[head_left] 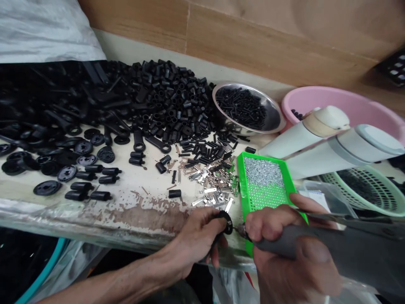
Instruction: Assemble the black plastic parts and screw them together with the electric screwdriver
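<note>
My left hand (198,234) is closed around a black plastic part with a round disc end (226,221), held at the table's front edge. The rest of that part is hidden by my fingers. My right hand (284,245) grips a dark grey power screwdriver (335,242) lying nearly level. Its tip points left and meets, or almost meets, the disc; I cannot tell which. Just beyond the hands is a bright green perforated tray (242,181) with small silver screws (264,172) heaped at its far end. Loose metal strips (218,179) lie to the tray's left.
Black sleeves (171,101) form a big pile at the back, with handles and round discs (85,147) to the left. A steel bowl (275,120) holds thin black pieces. Two pale cylinders (344,150), a pink basin (341,95) and a green basket (387,196) crowd the right.
</note>
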Demonstrator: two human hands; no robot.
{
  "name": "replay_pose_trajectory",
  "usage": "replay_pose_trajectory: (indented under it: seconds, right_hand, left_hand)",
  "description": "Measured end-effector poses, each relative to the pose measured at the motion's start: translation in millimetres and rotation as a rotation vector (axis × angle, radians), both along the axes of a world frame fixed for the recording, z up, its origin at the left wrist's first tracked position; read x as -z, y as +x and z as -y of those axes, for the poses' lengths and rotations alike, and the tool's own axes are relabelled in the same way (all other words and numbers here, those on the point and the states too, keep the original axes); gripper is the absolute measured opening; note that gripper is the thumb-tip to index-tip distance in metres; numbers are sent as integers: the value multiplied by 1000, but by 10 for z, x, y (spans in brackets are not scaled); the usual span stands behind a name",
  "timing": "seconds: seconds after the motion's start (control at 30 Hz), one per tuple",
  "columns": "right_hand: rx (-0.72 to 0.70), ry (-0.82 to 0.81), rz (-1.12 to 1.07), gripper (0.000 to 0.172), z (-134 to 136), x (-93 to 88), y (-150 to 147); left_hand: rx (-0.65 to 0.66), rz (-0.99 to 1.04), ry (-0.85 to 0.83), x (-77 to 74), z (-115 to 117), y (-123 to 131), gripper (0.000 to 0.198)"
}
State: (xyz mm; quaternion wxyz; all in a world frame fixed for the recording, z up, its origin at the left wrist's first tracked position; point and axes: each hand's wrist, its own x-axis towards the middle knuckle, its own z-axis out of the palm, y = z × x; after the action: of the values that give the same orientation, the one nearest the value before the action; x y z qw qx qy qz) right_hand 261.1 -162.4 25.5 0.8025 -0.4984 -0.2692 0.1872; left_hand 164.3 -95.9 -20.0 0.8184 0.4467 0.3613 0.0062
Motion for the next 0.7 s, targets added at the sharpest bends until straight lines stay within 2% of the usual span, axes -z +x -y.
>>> replay_pose_trajectory:
  seconds: [0.33, 0.53, 0.7]
  right_hand:
    - [-27, -7, 9, 37, 48, -10, 4]
    - [-39, -7, 21, 39, 55, -6, 11]
    - [-5, -60, 33, 39, 46, 35, 5]
  left_hand:
    - [27, -14, -6, 1, -9, 4, 21]
    - [37, -9, 80, 49, 15, -20, 24]
    - [-12, 6, 102, 62, 48, 19, 24]
